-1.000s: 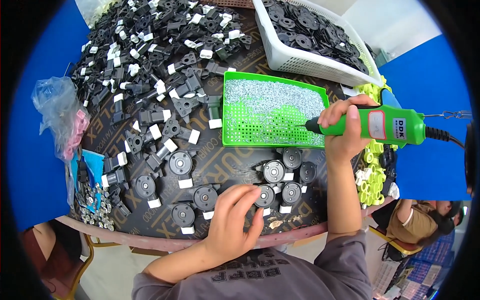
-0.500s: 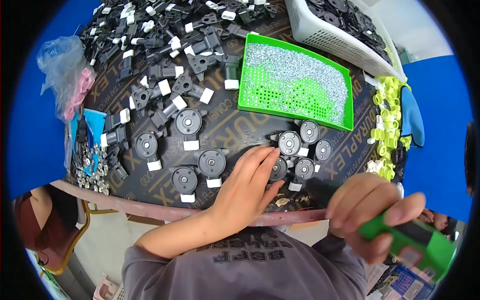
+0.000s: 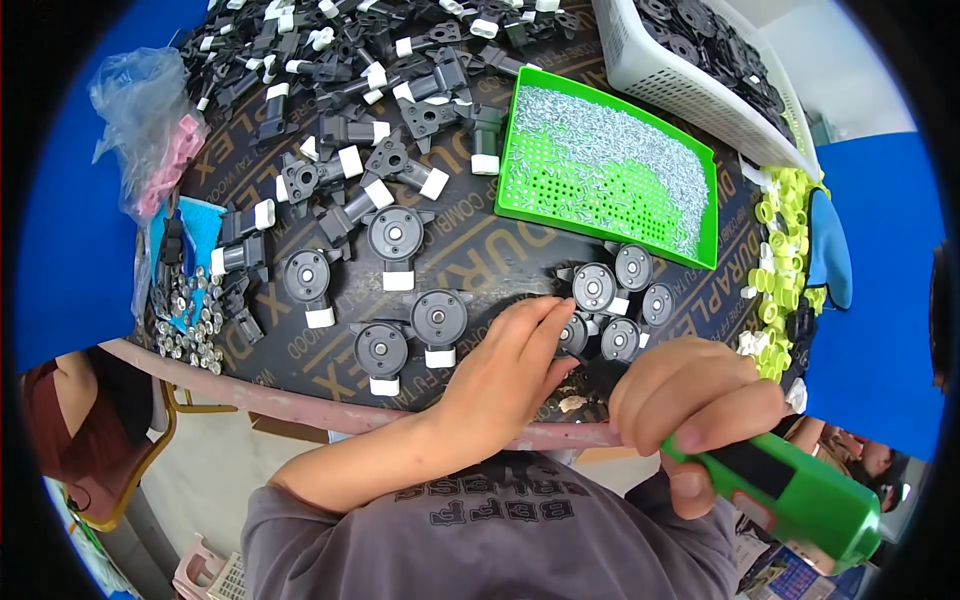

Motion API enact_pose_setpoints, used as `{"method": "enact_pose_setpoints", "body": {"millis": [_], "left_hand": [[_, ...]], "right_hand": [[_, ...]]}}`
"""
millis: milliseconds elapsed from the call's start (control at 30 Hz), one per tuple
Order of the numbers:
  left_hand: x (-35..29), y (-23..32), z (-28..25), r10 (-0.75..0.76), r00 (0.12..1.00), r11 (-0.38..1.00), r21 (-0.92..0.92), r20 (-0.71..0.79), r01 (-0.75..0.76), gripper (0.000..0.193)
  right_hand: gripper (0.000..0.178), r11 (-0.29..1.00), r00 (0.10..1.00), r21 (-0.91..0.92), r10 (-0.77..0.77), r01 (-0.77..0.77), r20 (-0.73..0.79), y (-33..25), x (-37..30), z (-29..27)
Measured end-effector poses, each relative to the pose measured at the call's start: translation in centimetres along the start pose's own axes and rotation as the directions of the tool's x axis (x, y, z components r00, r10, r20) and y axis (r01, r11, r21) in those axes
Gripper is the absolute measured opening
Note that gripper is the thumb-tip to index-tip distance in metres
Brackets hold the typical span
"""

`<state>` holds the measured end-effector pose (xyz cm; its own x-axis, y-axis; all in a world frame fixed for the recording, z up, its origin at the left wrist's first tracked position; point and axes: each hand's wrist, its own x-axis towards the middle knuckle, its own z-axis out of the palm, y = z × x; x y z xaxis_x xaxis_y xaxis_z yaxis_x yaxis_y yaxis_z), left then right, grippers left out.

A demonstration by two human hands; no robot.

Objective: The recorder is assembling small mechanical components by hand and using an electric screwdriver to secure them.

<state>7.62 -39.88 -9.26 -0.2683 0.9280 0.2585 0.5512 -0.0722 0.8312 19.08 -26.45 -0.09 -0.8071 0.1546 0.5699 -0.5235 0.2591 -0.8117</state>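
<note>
My right hand [image 3: 700, 405] is wrapped round a green and black cordless screwdriver [image 3: 800, 495], its front end hidden by my fingers and pointing toward the round parts. My left hand [image 3: 510, 360] curls its fingers and thumb round a black round plastic part [image 3: 574, 334], mostly covered by the fingers. Clustered beside it are several like parts, among them a disc with a metal centre [image 3: 594, 287] and another [image 3: 621, 340] close to my right hand. Left of my left hand, more discs with white ends stand, such as this black part [image 3: 438, 318].
A green perforated tray [image 3: 560, 222] of small screws lies beyond my hands. Black parts with white ends [image 3: 390, 155] pile up far left. A white basket [image 3: 690, 95] holds black discs. Yellow-green rings [image 3: 780, 230] line the right edge; small metal pieces [image 3: 190, 335] lie at left.
My right hand has brought the screwdriver left, closer to the part under my left hand. The left hand keeps its hold, and the whole view has shifted slightly.
</note>
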Motion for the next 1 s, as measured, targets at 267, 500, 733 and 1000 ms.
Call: {"method": "enact_pose_setpoints", "body": {"millis": [267,500,733,1000], "left_hand": [[-0.1,0.3,0.2,-0.057,0.997,0.994,0.091,0.046,0.053,0.051],[-0.2,0.3,0.2,0.091,0.994,0.970,0.229,-0.062,-0.075,0.060],[-1.0,2.2,-7.5,-0.089,0.991,0.750,0.648,-0.101,0.134,0.059],[-0.9,0.2,-7.3,-0.047,0.995,0.779,0.620,-0.087,0.091,0.051]], "right_hand": [[0.035,0.996,0.979,-0.037,0.079,-0.087,-0.186,0.5,-0.2,1.7],[0.034,0.985,0.998,0.159,-0.068,0.068,-0.006,0.4,0.1,-1.0],[0.032,0.990,0.890,-0.063,-0.140,0.125,-0.435,-1.0,-1.3,-4.9],[0.024,0.947,0.623,-0.319,-0.265,0.027,-0.736,2.4,-0.2,-5.9]]}}
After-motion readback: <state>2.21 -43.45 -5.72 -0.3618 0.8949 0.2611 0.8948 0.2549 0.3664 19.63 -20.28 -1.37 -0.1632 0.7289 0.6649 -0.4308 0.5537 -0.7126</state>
